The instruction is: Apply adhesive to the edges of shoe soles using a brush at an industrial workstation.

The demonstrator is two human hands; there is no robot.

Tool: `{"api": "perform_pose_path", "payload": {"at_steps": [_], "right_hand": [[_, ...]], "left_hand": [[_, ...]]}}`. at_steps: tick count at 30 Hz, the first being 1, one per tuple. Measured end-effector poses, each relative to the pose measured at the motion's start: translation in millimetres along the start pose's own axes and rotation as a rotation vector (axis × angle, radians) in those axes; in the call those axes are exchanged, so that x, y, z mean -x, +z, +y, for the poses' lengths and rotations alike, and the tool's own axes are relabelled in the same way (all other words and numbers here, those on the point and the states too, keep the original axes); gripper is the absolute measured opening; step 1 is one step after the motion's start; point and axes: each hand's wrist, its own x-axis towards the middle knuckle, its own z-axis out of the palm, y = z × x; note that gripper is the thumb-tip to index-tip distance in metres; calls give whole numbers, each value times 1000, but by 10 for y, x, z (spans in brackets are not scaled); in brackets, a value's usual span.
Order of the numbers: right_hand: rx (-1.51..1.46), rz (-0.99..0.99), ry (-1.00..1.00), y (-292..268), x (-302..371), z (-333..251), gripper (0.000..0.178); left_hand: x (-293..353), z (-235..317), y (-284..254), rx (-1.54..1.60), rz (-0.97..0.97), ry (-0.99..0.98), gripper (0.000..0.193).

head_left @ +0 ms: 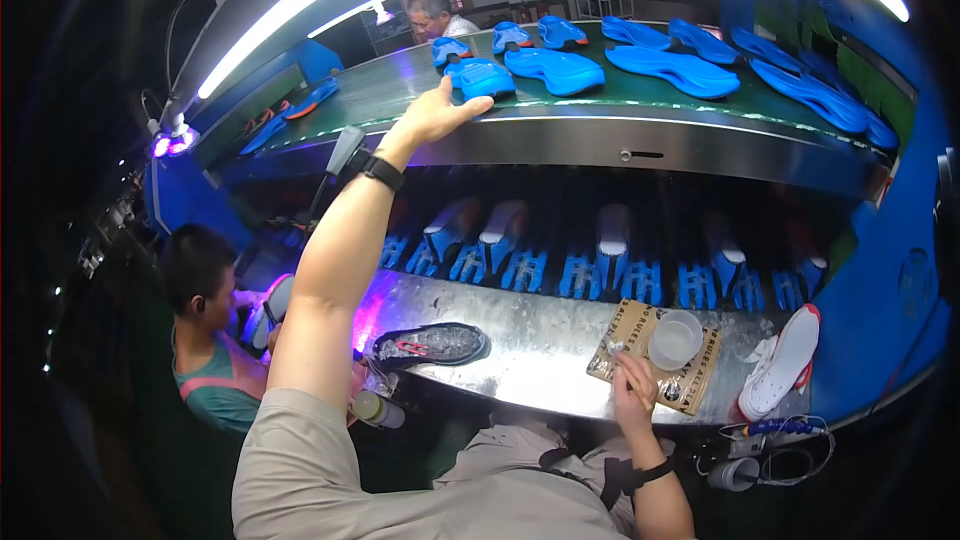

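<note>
My left hand [437, 116] reaches up to the green conveyor belt [560, 112], thumb and fingers around the near end of a blue shoe sole [481, 77]. The sole rests on the belt. Low at the right, my right hand [634, 388] is closed around a thin brush [617, 350] with a whitish tip. Beside the tip, a translucent white bowl [675, 340] stands on a brown printed cardboard sheet [612, 365]. A dark shoe [432, 344] with red marks lies on the metal bench [535, 365], left of the cardboard.
Several more blue soles [672, 72] lie along the belt. Under it, shoes [612, 235] and blue parts stand in a row. A white-bottomed shoe with red edging [780, 368] lies at the bench's right end. One person [215, 330] works at the left, another [437, 15] beyond the belt.
</note>
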Motion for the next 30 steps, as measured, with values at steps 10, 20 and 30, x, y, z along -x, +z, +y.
{"api": "perform_pose_path", "payload": {"at_steps": [10,20,30], "right_hand": [[71,12,-31,-3,-34,-44,21],[105,-5,-18,45,20,-18,24],[32,-12,-13,108,46,-43,25]], "left_hand": [[-87,17,128,-245,7,-36,81],[-38,8,127,-275,25,-59,69],[58,21,119,-238,46,-99,65]]}}
